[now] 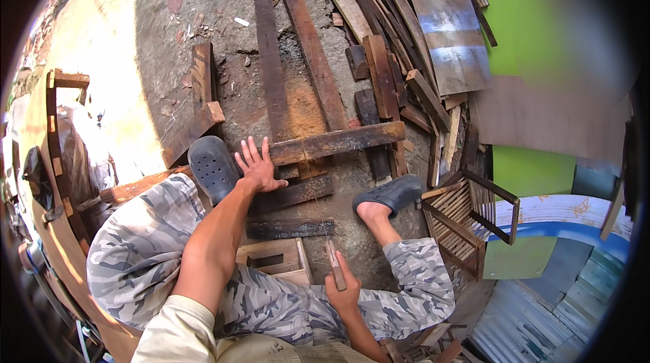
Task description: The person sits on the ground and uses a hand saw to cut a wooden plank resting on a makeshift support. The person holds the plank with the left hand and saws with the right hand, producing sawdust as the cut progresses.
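Observation:
A long dark timber [345, 140] lies crosswise in front of me over other pieces of wood. My left hand [258, 172] rests on it with fingers spread, beside my left foot in a grey clog [214, 168]. In my right hand [344, 288] is the wooden handle of a handsaw [334, 265], fingers wrapped round it. Its blade is edge-on and shows only as a thin line running up to the timber, right of my left hand. Orange-brown sawdust [308, 109] covers the ground just beyond the timber.
Two long planks [308, 41] stretch away ahead. Scrap wood [382, 79] is heaped at the right, near a slatted wooden stool [467, 224]. A small wooden frame [298, 261] sits between my legs. My right clog [389, 195] stands on the ground. Green panels [531, 170] lie farther right.

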### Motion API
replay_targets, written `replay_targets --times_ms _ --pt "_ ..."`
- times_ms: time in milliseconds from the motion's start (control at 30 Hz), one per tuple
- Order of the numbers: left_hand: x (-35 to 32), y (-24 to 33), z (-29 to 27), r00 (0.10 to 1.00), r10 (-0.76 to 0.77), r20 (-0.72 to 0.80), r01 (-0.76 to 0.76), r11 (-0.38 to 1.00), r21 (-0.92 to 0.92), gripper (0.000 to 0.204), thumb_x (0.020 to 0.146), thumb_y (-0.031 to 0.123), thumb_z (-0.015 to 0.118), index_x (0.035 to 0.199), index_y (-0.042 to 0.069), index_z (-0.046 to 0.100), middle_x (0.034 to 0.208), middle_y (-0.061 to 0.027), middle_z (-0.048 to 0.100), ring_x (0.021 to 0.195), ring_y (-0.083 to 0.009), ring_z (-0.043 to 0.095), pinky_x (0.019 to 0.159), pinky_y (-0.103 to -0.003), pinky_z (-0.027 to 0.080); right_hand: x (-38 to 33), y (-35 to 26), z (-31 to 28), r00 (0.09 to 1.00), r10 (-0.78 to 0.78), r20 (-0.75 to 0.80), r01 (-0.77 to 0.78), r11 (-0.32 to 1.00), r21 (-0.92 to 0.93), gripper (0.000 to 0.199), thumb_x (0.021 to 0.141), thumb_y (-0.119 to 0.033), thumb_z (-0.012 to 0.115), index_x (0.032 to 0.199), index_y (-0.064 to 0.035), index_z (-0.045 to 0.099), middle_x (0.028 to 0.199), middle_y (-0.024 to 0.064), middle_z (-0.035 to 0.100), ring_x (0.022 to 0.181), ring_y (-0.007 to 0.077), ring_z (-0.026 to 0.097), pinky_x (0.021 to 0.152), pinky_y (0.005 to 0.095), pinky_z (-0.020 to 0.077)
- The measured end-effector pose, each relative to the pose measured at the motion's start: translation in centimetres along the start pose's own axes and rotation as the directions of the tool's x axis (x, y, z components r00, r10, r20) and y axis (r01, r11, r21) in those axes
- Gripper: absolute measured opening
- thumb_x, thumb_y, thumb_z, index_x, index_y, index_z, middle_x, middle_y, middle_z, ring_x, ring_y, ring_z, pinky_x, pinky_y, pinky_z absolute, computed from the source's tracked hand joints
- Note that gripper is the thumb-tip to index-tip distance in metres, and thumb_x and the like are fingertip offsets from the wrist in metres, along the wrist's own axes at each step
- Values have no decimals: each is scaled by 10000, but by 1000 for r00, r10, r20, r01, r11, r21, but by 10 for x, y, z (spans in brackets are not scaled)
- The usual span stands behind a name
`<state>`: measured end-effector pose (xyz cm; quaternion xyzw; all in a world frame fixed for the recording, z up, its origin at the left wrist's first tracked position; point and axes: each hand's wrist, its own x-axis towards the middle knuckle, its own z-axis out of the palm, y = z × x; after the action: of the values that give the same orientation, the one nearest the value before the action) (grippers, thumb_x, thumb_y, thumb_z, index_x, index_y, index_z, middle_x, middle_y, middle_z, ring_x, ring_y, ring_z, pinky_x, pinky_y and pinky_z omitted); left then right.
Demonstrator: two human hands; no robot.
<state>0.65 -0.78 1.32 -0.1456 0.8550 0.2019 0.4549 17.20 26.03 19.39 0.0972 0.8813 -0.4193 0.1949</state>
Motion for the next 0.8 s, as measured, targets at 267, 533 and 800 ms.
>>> replay_targets --times_ms 267,533,800 --pt "5 6 1 1000 21 22 -22 999 50 1483 686 642 829 1571 59 -209 1580 -372 -249 1450 -555 -266 1128 -724 -88 156 33 98 989 -127 -76 136 983 124 596 818 -29 614 1409 -99 587 986 242 712 695 267 719 645 367 543" --pt "16 -13 11 999 18 -42 -17 999 29 1544 642 653 853 1557 48 -234 1560 -394 -266 1443 -567 -266 1122 -726 -84 107 -28 63 990 -132 -56 135 989 60 607 818 -21 596 1422 -80 565 1161 256 691 977 309 732 767 367 557" --pt "12 -8 11 999 21 -25 -22 1000 -2 1541 644 647 855 1557 48 -233 1557 -393 -275 1436 -572 -278 1122 -724 -79 3 -46 -15 1000 -6 10 6 999 53 595 813 -13 596 1407 -50 577 1131 235 721 982 300 742 806 355 565"
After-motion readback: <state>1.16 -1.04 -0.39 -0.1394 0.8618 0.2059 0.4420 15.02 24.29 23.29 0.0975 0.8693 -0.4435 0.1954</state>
